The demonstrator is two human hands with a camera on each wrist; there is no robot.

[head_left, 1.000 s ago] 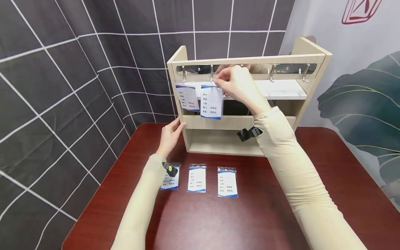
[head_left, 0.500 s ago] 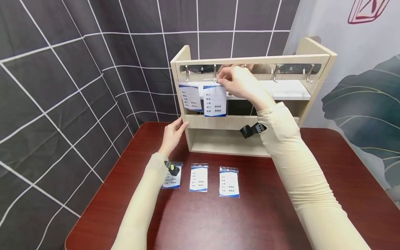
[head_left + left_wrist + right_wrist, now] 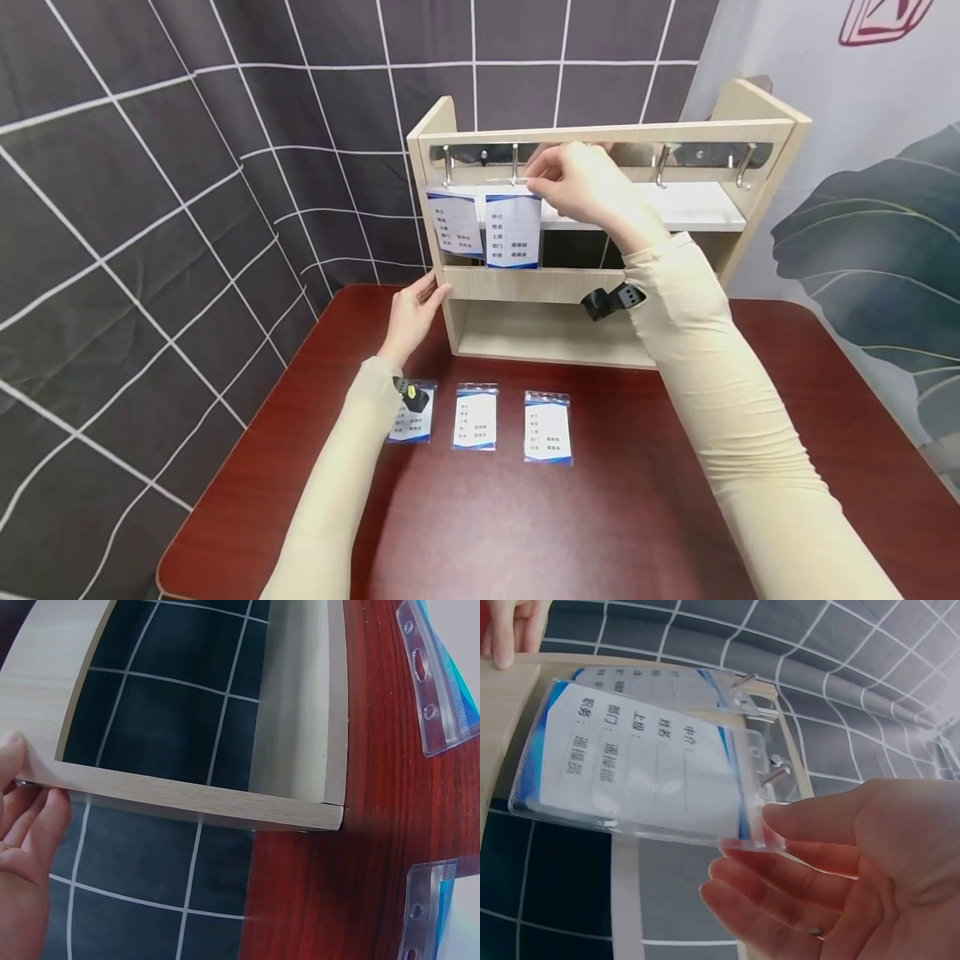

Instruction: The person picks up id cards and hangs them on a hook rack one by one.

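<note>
My right hand (image 3: pixel 581 187) pinches the top right corner of a clear-sleeved name badge (image 3: pixel 513 232) between thumb and fingers. This badge is upright at the second hook (image 3: pixel 515 162) from the left; in the right wrist view the hook's tip (image 3: pixel 776 775) shows at its clear top strip. Another badge (image 3: pixel 455 223) hangs from the leftmost hook (image 3: pixel 447 165). With thumb in front and fingers behind, my left hand (image 3: pixel 411 318) grips the left side panel (image 3: pixel 202 796) of a pale wooden shelf (image 3: pixel 525 284).
Three more badges lie in a row on the red-brown table: a left one (image 3: pixel 412 425) partly behind the left wrist camera, a middle one (image 3: pixel 475 419) and a right one (image 3: pixel 547 429). Two hooks on the right, one (image 3: pixel 662 164) and another (image 3: pixel 746 165), carry no badge.
The badge in my right hand has straightened and swung back toward the shelf at the second hook. My left hand keeps its grip on the side panel. The head view has shifted slightly.
</note>
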